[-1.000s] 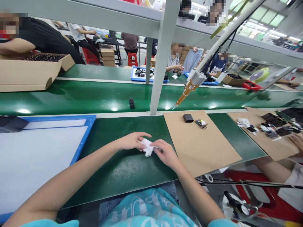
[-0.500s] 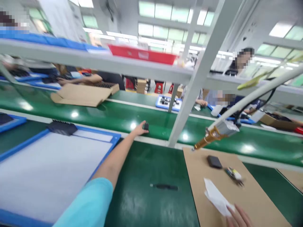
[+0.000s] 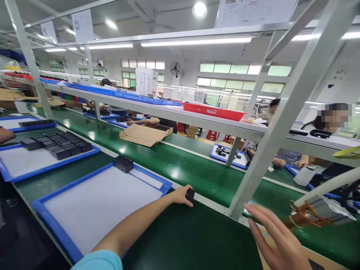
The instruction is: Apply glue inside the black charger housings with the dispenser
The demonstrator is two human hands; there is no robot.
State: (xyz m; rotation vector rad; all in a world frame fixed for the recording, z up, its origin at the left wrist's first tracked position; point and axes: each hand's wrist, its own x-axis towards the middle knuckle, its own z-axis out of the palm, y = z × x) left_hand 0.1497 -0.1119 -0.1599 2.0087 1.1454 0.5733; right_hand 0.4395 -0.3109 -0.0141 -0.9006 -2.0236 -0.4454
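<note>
Several black blocks [image 3: 123, 164] in nearest tray [image 3: 104, 206]

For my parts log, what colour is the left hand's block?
The block is black, clearest in the head view.

With the left hand [image 3: 180, 195] as the dial's centre, the black casing in its grip [image 3: 190, 194] looks like smooth, hard plastic. At nine o'clock, the tray [image 3: 55, 229] has a smooth blue plastic rim around a matt white liner [image 3: 104, 206] (paper or thin foam, hard to tell). The carton [image 3: 142, 135] at eleven is dull brown cardboard; the green belt [image 3: 184, 164] at twelve is glossy enough to mirror lamps. At one, the bin [image 3: 213, 111] is red plastic; at two, the post [image 3: 263, 157] is painted metal; at eight, the sleeve [image 3: 99, 260] is turquoise cloth.
</note>
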